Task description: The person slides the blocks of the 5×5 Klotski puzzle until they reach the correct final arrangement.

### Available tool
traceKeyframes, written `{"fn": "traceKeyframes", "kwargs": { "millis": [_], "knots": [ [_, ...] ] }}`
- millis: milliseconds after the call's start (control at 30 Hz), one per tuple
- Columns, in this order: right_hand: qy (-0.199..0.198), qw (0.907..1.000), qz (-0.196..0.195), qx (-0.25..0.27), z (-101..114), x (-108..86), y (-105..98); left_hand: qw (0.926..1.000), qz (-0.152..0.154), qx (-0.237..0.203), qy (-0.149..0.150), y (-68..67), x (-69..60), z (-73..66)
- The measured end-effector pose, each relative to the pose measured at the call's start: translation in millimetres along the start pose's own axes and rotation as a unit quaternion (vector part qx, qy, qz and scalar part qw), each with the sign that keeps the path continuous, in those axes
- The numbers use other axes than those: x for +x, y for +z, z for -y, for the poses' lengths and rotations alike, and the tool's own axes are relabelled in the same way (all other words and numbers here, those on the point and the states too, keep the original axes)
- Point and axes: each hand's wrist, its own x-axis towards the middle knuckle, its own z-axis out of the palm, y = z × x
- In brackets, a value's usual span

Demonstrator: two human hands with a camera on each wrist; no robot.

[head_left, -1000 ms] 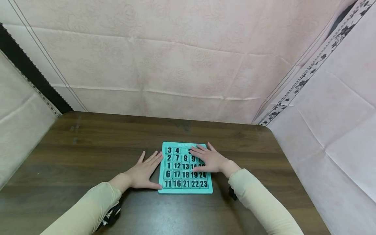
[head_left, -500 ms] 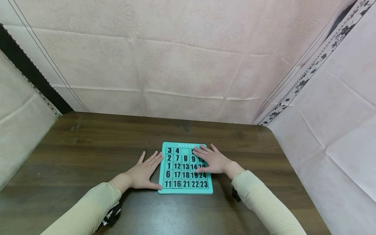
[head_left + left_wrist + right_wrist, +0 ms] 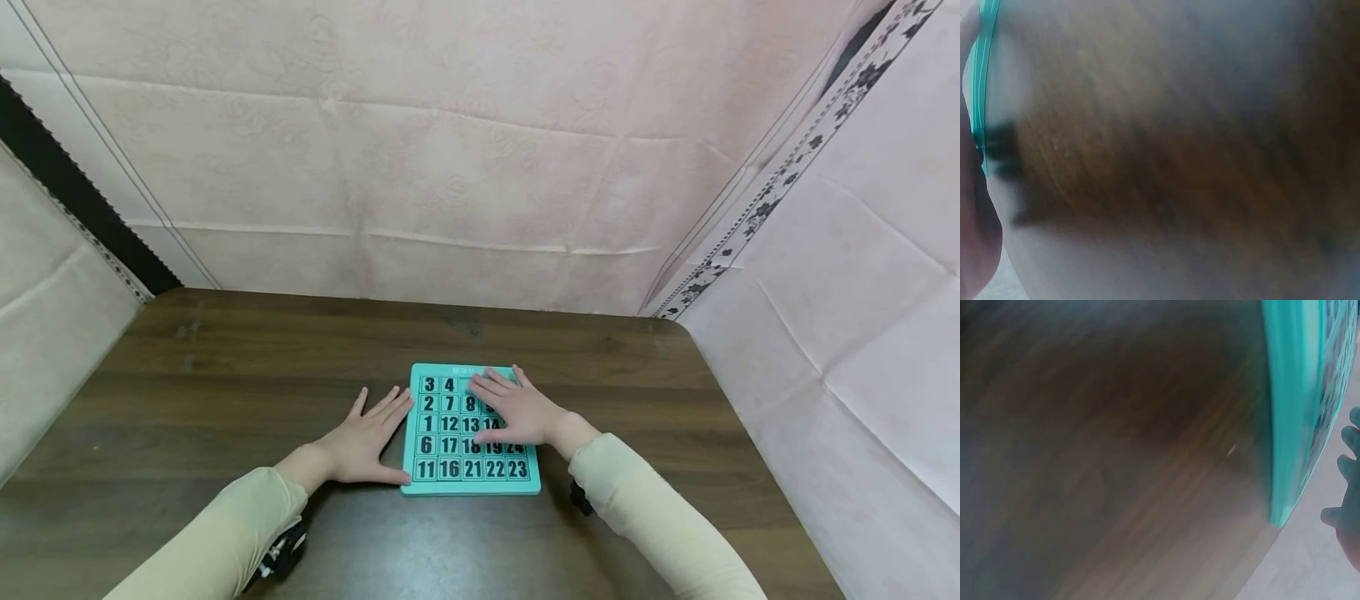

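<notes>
A turquoise number board (image 3: 471,490) lies flat on the middle of the desk, toward its near side, with a pale printed line along its far edge. Its numbered tiles (image 3: 449,445) stand in rows: 11, 16, 21, 22 and 23 form the near row, while 3 and 4 show at the left of the far row. The left hand (image 3: 363,446) lies just left of the board, fingers spread and thumb held apart, with thumb and fingertips at the left edge. The right hand (image 3: 521,415) extends over the far right part, fingers straight and parted, hiding several tiles; whether it touches them cannot be told. Both arms wear pale sleeves (image 3: 660,517), with a dark device (image 3: 285,546) below the left cuff. The desk (image 3: 225,375) has a brown wood-grain surface. Beyond its far edge hangs a pale, creased cloth (image 3: 450,167); a floral band (image 3: 787,179) slants along the right side, a black strip (image 3: 82,200) along the left.
</notes>
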Motion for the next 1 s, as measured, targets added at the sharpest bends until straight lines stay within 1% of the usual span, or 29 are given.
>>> {"fn": "traceKeyframes", "kwargs": {
  "millis": [133,233,367,567,700,1000],
  "knots": [
    [-0.003,1.0,0.009,0.003,9,7.8,-2,1.0,0.003,0.0,-0.003,-0.1,-0.2,-0.2],
    [-0.006,0.9999,0.008,0.001,13,13.0,-2,1.0,0.004,-0.002,-0.004,-0.6,-0.4,-0.5],
    [-0.008,0.9998,0.008,-0.013,15,18.4,0,1.0,0.006,-0.005,-0.005,-1.2,-0.3,-0.9],
    [0.006,0.9995,0.026,-0.016,17,23.3,2,0.9999,0.008,-0.009,-0.004,-1.8,0.2,-1.4],
    [0.014,0.9993,0.029,-0.018,18,24.8,2,0.9999,0.008,-0.008,-0.003,-1.1,0.4,-0.4],
    [0.01,0.9995,0.026,-0.011,14,21.2,2,0.9999,0.004,-0.013,-0.001,-0.8,0.1,-0.1]
  ]
}}
